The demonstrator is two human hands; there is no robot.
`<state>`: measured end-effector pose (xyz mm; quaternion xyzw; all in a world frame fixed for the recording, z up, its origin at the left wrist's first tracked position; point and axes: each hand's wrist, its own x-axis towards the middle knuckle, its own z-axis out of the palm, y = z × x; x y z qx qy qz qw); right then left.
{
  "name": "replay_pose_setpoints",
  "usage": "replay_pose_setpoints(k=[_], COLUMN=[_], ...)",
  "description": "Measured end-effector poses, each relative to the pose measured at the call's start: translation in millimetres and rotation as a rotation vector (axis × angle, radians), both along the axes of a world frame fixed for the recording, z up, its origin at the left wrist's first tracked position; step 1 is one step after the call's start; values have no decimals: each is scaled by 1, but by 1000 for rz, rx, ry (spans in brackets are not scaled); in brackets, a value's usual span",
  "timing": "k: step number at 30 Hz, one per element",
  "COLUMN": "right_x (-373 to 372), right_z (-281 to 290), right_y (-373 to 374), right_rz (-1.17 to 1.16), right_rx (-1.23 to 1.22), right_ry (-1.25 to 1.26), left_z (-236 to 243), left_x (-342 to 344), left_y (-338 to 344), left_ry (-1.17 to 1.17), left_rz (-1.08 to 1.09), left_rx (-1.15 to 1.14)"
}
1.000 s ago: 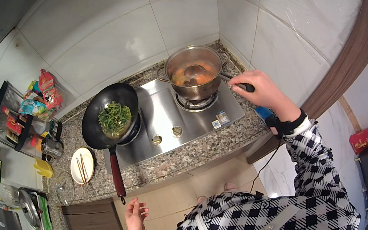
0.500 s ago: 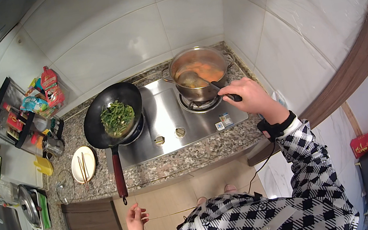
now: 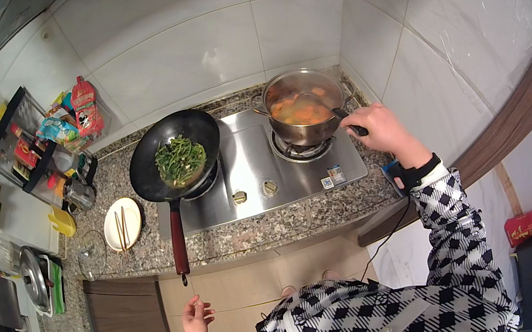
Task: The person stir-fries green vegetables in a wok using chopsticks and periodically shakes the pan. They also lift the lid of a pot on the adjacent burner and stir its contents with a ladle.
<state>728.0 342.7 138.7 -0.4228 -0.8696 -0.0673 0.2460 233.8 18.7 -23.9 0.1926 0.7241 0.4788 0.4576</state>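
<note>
My right hand (image 3: 382,130) grips the black handle of a ladle (image 3: 341,113), whose bowl end dips into a steel pot (image 3: 303,134) on the right burner. Orange chunks (image 3: 302,111) in broth show inside the pot. Down by my left side, my left hand (image 3: 198,324) hangs with loosely curled, parted fingers and nothing in them. It is just below the dark red handle (image 3: 178,242) of a black wok (image 3: 143,165) on the left burner. Chopped green vegetables (image 3: 181,159) lie in the wok.
A white oval plate (image 3: 111,237) with chopsticks (image 3: 122,227) across it sits left of the wok. Beyond it stand a yellow container (image 3: 62,221), a glass jar (image 3: 79,193) and a black rack (image 3: 24,144) with seasoning packets. A pot lid (image 3: 34,278) leans at the far left.
The ladle's bowl has shifted rightward and sunk lower among the orange chunks, my right hand moving with it. The whole view has swung slightly. My left hand stays empty in about the same place.
</note>
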Motion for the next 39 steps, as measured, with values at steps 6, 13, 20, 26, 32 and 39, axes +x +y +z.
replay_pose_setpoints(k=[6, 13, 20, 26, 32, 39], right_x=[-3, -14, -30, -34, -29, -16], right_z=[35, 68, 50, 17, -6, -8], right_y=[-12, -26, -23, -15, -8, 3], right_rz=[-21, -25, 135, 76, 91, 34], right_rx=[-145, -311, -283, -243, -150, -75], right_ry=[118, 135, 270, 233, 81, -12], left_z=[-7, -9, -16, -4, 4, -13], left_x=[-2, -6, -12, -14, -11, -17], left_y=[1, 3, -6, -17, -35, -49], left_ry=[3, -1, -19, 57, 85, 66], left_rz=[-17, -29, -12, -4, 45, 40], left_rx=[-3, 6, 84, 73, 70, 28])
